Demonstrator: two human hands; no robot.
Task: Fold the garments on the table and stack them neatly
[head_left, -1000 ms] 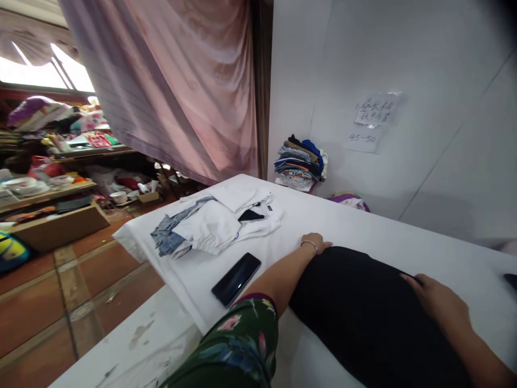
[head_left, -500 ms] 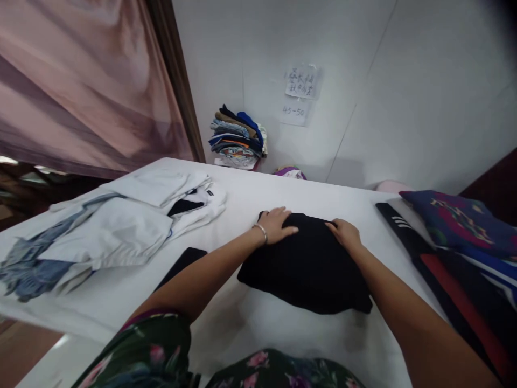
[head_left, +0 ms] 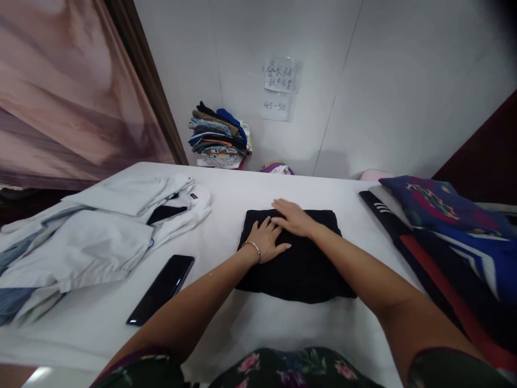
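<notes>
A folded black garment (head_left: 307,269) lies flat on the white table (head_left: 226,194) in front of me; its exact kind I cannot tell. On its left part rests my left hand (head_left: 264,241), palm down with the fingers spread, a bracelet at the wrist. My right hand (head_left: 295,217) lies flat near the garment's far edge, its fingers stretched out and close to the left fingertips. Neither hand grips the cloth. Left of my left forearm is a black phone (head_left: 163,288).
Rumpled white clothing (head_left: 109,242) with denim spreads over the table's left side. Folded clothes (head_left: 448,210) are piled on the right. Beyond the far edge stands a stack of folded garments (head_left: 220,134), near handwritten paper signs (head_left: 280,75) on the wall.
My right hand has let go of the garment's far right corner and moved left across it to beside my left hand. The view has shifted, showing more of the phone.
</notes>
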